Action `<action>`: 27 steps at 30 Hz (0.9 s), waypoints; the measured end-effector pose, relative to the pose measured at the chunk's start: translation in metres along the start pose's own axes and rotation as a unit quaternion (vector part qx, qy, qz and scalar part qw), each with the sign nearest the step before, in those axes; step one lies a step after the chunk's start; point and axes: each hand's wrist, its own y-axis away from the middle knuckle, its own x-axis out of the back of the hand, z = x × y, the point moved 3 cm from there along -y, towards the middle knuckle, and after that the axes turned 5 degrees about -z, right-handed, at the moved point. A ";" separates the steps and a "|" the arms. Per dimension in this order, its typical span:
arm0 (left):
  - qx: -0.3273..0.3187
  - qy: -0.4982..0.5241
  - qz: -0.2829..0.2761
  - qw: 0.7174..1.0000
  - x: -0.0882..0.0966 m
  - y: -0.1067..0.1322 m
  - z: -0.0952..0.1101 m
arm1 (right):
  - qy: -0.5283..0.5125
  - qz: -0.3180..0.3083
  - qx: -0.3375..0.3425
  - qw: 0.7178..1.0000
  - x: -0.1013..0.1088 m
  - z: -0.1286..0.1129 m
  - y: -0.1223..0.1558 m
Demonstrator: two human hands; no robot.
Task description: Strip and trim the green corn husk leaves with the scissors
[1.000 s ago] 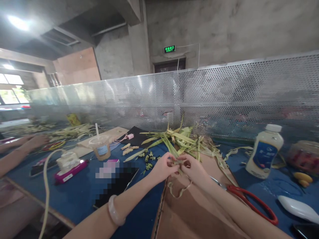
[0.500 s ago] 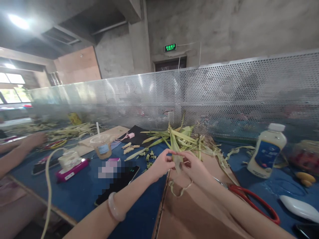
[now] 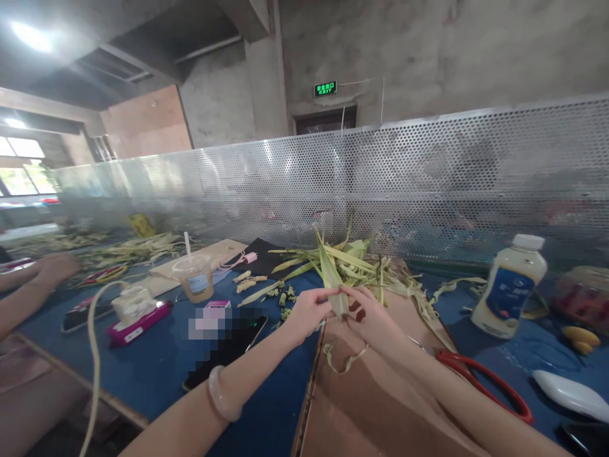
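A folded, pale green leaf (image 3: 328,265) stands tilted up between my two hands, its pointed tip toward the leaf pile. My left hand (image 3: 309,311) pinches its left edge, and my right hand (image 3: 371,314) grips it from the right; the fingertips of both nearly meet. Behind it lies a heap of long green-yellow leaves (image 3: 361,263). Under my hands is a brown cardboard sheet (image 3: 361,406), with a thin curled leaf strip (image 3: 342,367) on it. Beside my right forearm rest red-handled scissors (image 3: 490,384), partly covered by the arm.
Left of my arm are a dark phone (image 3: 228,355), a drink cup with straw (image 3: 197,279) and a purple power strip (image 3: 137,325). At right stand a white bottle (image 3: 511,289) and a jar (image 3: 583,295). Another person's hand (image 3: 57,270) is at far left. A perforated metal screen (image 3: 266,184) runs behind.
The leaf has shifted slightly left at its tip, and more of its lower part shows between my fingers. Both hands stay in nearly the same place.
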 end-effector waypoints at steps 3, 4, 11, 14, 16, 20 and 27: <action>0.007 0.044 0.007 0.999 0.001 0.000 0.001 | -0.002 -0.003 -0.024 1.000 -0.001 0.002 0.000; 0.006 0.054 0.013 0.998 0.001 0.000 0.001 | -0.002 -0.002 -0.024 1.000 -0.001 0.002 0.000; -0.015 -0.002 0.074 0.997 0.001 0.005 0.003 | -0.066 0.024 -0.026 0.997 -0.002 0.004 0.004; -0.042 -0.031 0.052 0.997 -0.001 0.004 0.001 | -0.105 0.059 -0.037 0.992 0.003 0.006 0.004; -0.053 -0.038 0.024 0.998 -0.003 0.003 -0.002 | -0.116 0.087 -0.043 0.988 0.008 0.006 0.004; -0.055 -0.036 0.009 0.998 -0.008 0.007 -0.005 | -0.137 0.127 -0.045 0.981 0.013 0.004 0.006; -0.069 -0.040 0.028 0.996 -0.010 0.012 0.000 | -0.215 0.104 -0.114 0.965 0.002 -0.002 0.009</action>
